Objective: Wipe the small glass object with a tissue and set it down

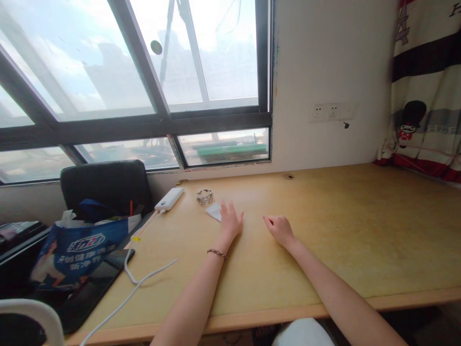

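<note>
White paper scrap (213,211) seemingly under left hand (230,222) fingers (227,207).

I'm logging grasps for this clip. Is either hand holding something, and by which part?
Nothing is held. The left hand lies flat, fingertips at a small white paper; the right hand rests loosely curled on the desk.

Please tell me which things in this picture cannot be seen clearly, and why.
- Small white piece, head view: the left hand covers its near edge; what it is cannot be told.
- Shiny object: too small to identify.
- White cable: cut off by the bottom edge.
- Right hand: fingers curled, so anything under them is hidden.
- Blue bag: contents hidden by its own wall.
</note>
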Demonstrator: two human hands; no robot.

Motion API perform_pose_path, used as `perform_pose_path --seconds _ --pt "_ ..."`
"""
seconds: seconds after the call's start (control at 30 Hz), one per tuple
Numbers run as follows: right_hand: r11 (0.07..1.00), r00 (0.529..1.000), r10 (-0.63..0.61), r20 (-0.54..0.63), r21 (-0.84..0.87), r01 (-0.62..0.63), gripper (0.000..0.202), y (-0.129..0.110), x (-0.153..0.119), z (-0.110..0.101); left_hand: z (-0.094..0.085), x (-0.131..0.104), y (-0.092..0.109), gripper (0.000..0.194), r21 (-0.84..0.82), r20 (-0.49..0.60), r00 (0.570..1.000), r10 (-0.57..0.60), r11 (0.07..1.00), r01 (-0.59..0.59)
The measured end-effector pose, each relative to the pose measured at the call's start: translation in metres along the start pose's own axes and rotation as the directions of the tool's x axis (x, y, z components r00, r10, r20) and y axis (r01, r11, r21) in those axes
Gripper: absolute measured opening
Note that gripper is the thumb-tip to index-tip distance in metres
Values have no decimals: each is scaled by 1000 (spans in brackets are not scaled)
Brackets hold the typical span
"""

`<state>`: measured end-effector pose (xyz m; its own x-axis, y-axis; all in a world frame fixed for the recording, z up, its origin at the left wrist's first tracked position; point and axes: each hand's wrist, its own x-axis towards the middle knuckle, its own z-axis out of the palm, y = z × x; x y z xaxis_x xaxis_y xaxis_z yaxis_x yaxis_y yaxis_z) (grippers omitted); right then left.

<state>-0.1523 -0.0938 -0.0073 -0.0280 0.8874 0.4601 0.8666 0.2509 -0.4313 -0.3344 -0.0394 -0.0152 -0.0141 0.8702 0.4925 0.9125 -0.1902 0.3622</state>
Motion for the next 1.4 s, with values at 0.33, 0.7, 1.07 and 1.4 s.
perform_pose_path --seconds 0.33,0.7,1.07,1.4 --pt "908 963 265 -46 348 -233 44 13 7 6 -4 -27 44 28 -396 222 813 539 811 -430" --pt "703 865 499 -56 609 -367 36 26 14 14 -1 -25 42 21 -291 333 832 443 888 -357" --pt "602 894 443 62 719 -348 36 22 16 24 7 -27 60 46 -810 516 854 -67 285 512" --pt "586 865 501 -15 741 -327 36 23 13 16 -5 -30 66 45 -806 590 799 118 19 592"
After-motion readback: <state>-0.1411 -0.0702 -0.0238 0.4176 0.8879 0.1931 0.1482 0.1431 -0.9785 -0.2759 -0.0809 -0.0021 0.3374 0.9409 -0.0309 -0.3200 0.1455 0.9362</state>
